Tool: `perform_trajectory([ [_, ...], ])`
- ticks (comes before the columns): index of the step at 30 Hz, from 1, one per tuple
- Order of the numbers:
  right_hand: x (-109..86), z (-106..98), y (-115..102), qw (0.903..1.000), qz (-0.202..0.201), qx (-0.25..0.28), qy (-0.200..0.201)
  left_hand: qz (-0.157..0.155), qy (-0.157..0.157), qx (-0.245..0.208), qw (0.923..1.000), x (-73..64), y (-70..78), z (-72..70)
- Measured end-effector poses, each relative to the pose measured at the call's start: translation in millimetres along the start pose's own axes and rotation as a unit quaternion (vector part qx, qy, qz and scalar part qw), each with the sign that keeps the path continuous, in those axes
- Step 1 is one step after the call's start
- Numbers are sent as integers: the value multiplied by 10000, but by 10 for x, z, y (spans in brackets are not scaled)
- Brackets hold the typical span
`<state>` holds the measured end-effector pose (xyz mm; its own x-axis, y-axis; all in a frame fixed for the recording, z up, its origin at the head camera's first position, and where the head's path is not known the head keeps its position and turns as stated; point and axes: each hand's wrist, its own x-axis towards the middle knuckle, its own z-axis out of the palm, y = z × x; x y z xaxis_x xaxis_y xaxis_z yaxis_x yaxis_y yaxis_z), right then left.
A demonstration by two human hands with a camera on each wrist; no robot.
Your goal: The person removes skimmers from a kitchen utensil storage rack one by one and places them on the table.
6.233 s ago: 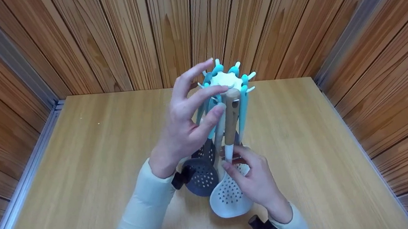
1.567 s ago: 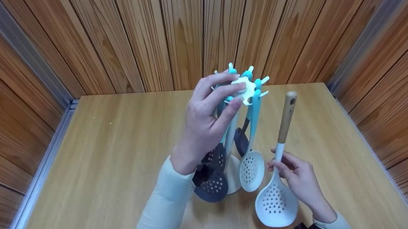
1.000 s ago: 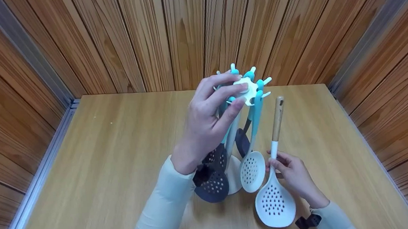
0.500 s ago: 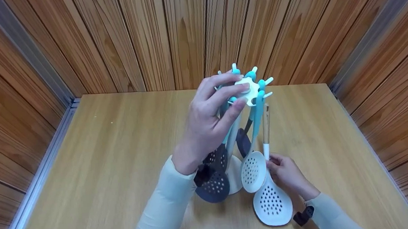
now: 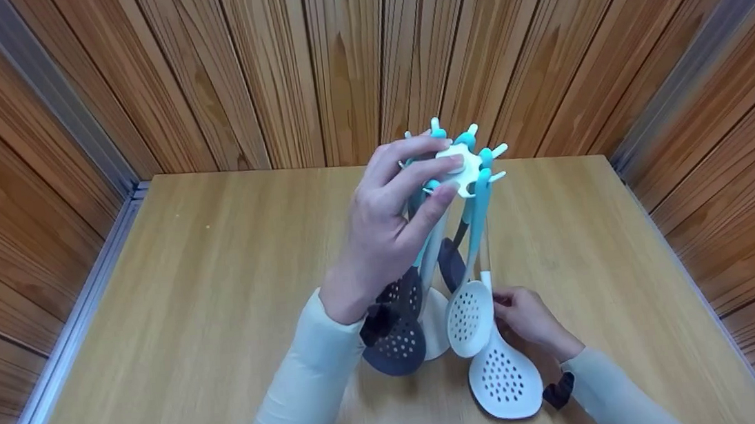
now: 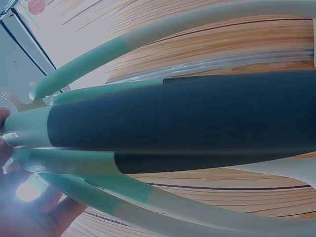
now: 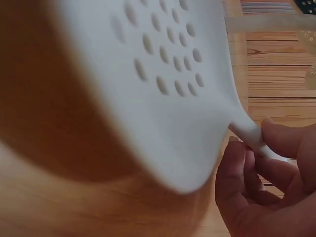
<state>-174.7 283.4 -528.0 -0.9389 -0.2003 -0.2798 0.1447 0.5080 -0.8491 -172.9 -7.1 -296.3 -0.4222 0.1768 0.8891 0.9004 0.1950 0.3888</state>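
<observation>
A rotating-style utensil rack (image 5: 436, 327) with a white round base and a hooked white top stands on the table, hung with turquoise-handled utensils. Fingertips of my left hand (image 5: 389, 221) hold its top, with the index finger on the centre knob. My right hand (image 5: 530, 322) pinches the white neck of a large skimmer (image 5: 504, 380), whose wooden handle rises partly hidden behind a turquoise handle. In the right wrist view, thumb and curled fingers grip that neck below the perforated white head (image 7: 163, 98). A smaller white skimmer (image 5: 469, 317) hangs just in front of the neck.
Dark perforated utensils (image 5: 394, 345) hang at the rack's left, and a dark-headed one (image 5: 452, 264) hangs farther back. Wood-plank walls (image 5: 280, 62) enclose the wooden table (image 5: 186, 313) at the back and sides.
The large skimmer was at the rack's front, then out to its right. Since then my right hand has brought it left, its handle now behind the rack's right-hand utensils. The left hand stays on top.
</observation>
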Motion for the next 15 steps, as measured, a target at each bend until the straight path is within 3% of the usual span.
perform_trajectory([
  [15, 100, -28, -6, 9972, 28, -663, 353, -74, 6, -89, 9999, 3, 15, -5],
])
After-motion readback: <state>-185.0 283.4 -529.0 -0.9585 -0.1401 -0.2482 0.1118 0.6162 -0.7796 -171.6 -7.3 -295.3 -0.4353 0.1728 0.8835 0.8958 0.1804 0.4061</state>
